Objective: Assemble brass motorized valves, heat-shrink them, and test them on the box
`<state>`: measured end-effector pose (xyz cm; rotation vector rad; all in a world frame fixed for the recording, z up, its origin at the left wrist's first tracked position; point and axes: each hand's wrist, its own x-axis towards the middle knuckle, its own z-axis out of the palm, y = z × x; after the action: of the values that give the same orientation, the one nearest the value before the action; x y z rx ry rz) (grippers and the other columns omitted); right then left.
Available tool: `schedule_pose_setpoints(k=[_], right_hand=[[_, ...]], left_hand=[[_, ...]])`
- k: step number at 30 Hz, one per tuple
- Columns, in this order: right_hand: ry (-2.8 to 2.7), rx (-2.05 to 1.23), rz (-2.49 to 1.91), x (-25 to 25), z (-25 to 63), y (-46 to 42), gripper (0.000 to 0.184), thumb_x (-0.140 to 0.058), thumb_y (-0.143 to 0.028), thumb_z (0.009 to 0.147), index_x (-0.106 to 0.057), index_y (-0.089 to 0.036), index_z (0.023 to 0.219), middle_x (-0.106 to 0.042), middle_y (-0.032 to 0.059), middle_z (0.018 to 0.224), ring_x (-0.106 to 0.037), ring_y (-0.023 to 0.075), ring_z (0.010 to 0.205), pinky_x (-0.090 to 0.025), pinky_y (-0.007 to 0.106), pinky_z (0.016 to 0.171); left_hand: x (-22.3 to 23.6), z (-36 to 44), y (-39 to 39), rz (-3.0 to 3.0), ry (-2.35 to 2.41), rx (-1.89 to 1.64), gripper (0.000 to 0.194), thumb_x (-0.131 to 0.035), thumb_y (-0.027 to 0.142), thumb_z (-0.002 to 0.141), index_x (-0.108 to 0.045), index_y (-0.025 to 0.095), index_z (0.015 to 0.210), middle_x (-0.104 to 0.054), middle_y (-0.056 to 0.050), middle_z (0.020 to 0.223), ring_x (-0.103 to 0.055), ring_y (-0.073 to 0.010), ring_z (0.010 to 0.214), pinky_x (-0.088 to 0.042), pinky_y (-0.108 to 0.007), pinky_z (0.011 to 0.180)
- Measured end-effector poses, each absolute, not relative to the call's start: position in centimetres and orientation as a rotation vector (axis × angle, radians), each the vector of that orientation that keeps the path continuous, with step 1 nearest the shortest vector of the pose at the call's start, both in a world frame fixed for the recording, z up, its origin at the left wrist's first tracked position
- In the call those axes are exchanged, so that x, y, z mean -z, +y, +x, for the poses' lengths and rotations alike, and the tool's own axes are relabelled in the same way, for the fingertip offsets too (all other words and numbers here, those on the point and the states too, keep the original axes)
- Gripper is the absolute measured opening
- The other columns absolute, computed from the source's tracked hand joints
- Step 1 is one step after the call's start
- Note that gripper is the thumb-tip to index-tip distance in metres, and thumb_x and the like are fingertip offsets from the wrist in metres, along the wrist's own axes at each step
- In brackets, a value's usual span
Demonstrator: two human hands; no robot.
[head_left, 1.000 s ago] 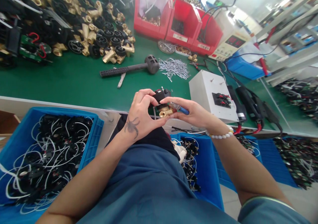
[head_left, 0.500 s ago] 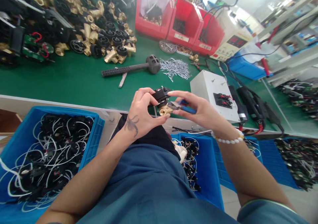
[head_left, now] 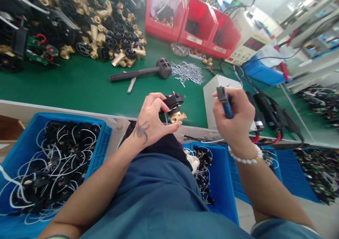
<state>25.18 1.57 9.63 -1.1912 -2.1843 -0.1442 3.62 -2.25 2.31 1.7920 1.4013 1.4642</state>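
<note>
Near the bench's front edge, my left hand (head_left: 155, 117) is closed on a brass valve with a black top (head_left: 174, 106). Its brass fitting points down and to the right, by my thumb. My right hand (head_left: 235, 112) is raised in front of a white box (head_left: 212, 90), wrapped round blue-handled pliers (head_left: 225, 101) whose metal jaws point up and away from the valve. A pile of small bent metal pins (head_left: 188, 72) lies beyond my hands. To its left is a dark grey rod-shaped tool with a round head (head_left: 140, 72).
Many brass fittings with black caps (head_left: 116, 37) heap at the back left. Red bins (head_left: 196, 30) stand at the back, beside a power supply (head_left: 246, 48). Blue crates (head_left: 106, 140) of wired black parts sit below the bench edge. Black cylindrical tools (head_left: 267, 112) lie at right.
My right hand has pulled the pliers off the valve, moving right and turning the jaws upward. My left hand keeps the valve in nearly the same place.
</note>
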Motion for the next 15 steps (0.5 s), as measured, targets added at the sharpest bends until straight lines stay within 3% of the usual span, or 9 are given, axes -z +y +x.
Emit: schedule_pose_setpoints(k=[5, 10, 15], right_hand=[[-2.603, 0.159, -1.306, -9.35, 24.78, 1.95, 0.022, -0.054, -0.009, 0.080, -0.065, -0.020, 0.095, -0.063, 0.0052, 0.081, -0.057, 0.0188, 0.069, -0.038, 0.030, 0.060], [-2.223, 0.245, -1.100, -9.79, 24.80, 1.98, 0.018, -0.051, -0.010, 0.086, -0.061, -0.020, 0.096, -0.061, 0.0035, 0.082, -0.054, 0.0162, 0.068, -0.041, 0.030, 0.064], [-2.619, 0.110, -1.336, -8.96, 24.51, 1.98, 0.021, -0.053, -0.009, 0.081, -0.064, -0.019, 0.095, -0.060, 0.0046, 0.080, -0.054, 0.0184, 0.069, -0.037, 0.030, 0.060]], left_hand=[[-2.33, 3.58, -2.16, 1.798, 1.401, -1.465, 0.039, -0.088, 0.026, 0.064, -0.055, 0.020, 0.084, -0.061, -0.012, 0.116, -0.063, -0.0289, 0.112, -0.061, -0.044, 0.080], [-2.27, 3.47, -2.05, 1.803, 1.390, -1.473, 0.040, -0.088, 0.025, 0.063, -0.054, 0.020, 0.084, -0.062, -0.011, 0.116, -0.063, -0.0277, 0.111, -0.062, -0.044, 0.081], [-2.23, 3.45, -2.02, 1.770, 1.392, -1.466, 0.040, -0.088, 0.025, 0.063, -0.054, 0.020, 0.083, -0.061, -0.011, 0.115, -0.063, -0.0286, 0.111, -0.062, -0.044, 0.079]])
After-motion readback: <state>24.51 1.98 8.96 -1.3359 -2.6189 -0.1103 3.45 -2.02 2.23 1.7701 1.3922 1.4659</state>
